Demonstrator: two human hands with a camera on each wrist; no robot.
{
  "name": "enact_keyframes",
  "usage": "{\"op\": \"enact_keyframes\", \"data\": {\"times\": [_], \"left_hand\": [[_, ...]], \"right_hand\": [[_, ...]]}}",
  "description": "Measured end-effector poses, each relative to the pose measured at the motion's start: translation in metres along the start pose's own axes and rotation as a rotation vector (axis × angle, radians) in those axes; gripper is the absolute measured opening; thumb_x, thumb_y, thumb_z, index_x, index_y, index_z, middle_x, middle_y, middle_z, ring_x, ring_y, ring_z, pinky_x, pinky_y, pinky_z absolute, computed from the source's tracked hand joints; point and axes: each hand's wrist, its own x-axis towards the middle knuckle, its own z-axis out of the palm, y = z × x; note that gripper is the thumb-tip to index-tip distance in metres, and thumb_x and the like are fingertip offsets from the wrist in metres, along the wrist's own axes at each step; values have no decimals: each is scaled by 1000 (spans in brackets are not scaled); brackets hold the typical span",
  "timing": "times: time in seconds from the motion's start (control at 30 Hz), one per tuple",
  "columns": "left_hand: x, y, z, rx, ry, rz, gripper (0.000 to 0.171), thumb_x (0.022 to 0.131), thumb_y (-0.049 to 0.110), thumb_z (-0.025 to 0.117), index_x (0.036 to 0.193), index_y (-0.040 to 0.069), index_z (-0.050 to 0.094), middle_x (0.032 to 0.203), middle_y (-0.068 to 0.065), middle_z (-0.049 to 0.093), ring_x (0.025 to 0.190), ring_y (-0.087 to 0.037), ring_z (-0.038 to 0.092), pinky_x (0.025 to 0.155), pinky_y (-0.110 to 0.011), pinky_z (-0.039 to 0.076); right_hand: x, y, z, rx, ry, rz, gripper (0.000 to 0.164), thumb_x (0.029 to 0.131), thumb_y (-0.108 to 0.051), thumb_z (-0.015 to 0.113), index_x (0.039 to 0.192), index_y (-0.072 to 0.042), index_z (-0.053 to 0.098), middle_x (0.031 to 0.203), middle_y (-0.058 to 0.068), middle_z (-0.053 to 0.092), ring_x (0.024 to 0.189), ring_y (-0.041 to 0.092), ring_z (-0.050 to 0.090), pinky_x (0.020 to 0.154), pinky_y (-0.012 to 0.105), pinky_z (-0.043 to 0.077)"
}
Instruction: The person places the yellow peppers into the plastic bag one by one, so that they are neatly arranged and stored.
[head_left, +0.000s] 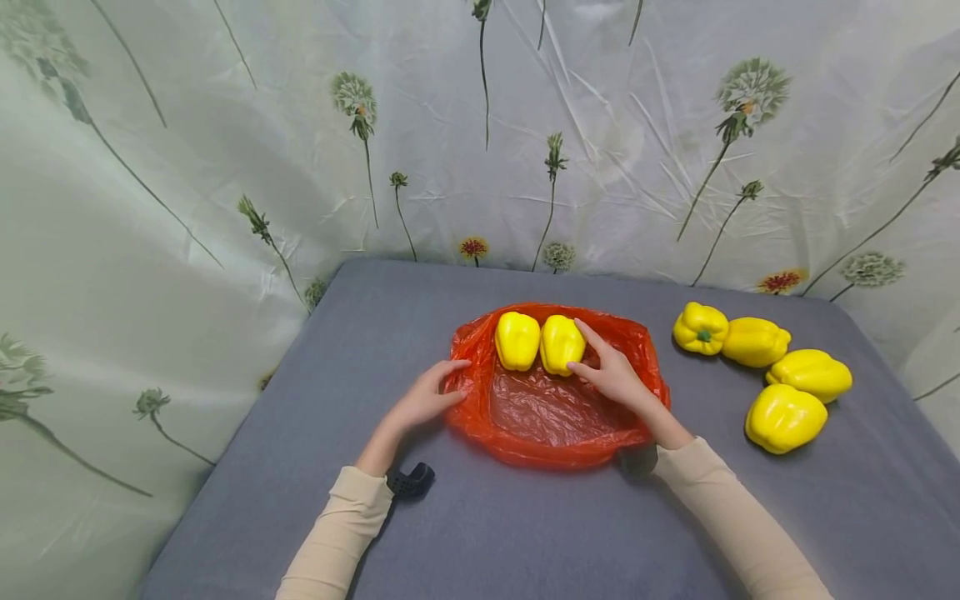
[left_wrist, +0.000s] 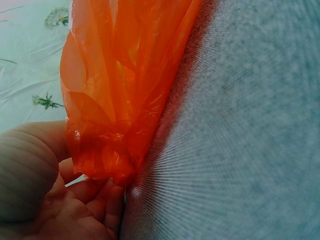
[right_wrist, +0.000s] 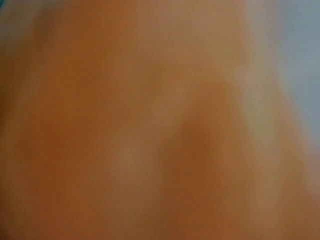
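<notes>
A red plastic bag (head_left: pixel 517 454) lies spread on the grey-covered table, its mouth wide and its rim rolled out. Two yellow bell peppers sit side by side at its back: the left pepper (head_left: pixel 517 342) and the right pepper (head_left: pixel 562 345). My right hand (head_left: pixel 617 379) reaches in over the bag's right side, with thumb and index finger gripping the right pepper's near edge. At the left rim my left hand (head_left: pixel 426 400) pinches the bag; the left wrist view shows its thumb and fingers around the crumpled film (left_wrist: pixel 117 155). The right wrist view is an orange-brown blur.
Several more yellow bell peppers lie to the right of the bag, among them one with a green stem (head_left: pixel 701 328) and a near one (head_left: pixel 786 418). A curtain (head_left: pixel 450 133) with dandelion prints hangs behind the table (head_left: pixel 517 533) and along its left side.
</notes>
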Motion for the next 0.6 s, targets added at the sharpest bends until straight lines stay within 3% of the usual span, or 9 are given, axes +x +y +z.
{"op": "enact_keyframes", "data": {"times": [0.27,0.37,0.6], "left_hand": [[-1,0,0,-12,6,1,49,86,8,61,133,-1,48,131,-25,52,126,-40,45,109,-54,34],[-1,-1,0,-16,8,5,49,86,8,61,133,-1,48,131,-26,52,126,-41,45,108,-54,34],[0,-3,1,-19,7,11,49,87,9,60,133,-1,48,131,-25,52,127,-40,45,108,-53,34]], "right_hand": [[-3,-3,-3,13,-27,-9,76,90,-23,61,151,-13,16,152,23,28,133,40,37,105,57,37],[-7,-4,-7,25,-41,-19,76,90,-24,61,151,-12,15,151,23,28,132,41,39,103,56,39],[-19,-5,-18,54,-56,-5,76,91,-23,59,151,-15,14,146,28,32,107,38,61,88,47,54]]}}
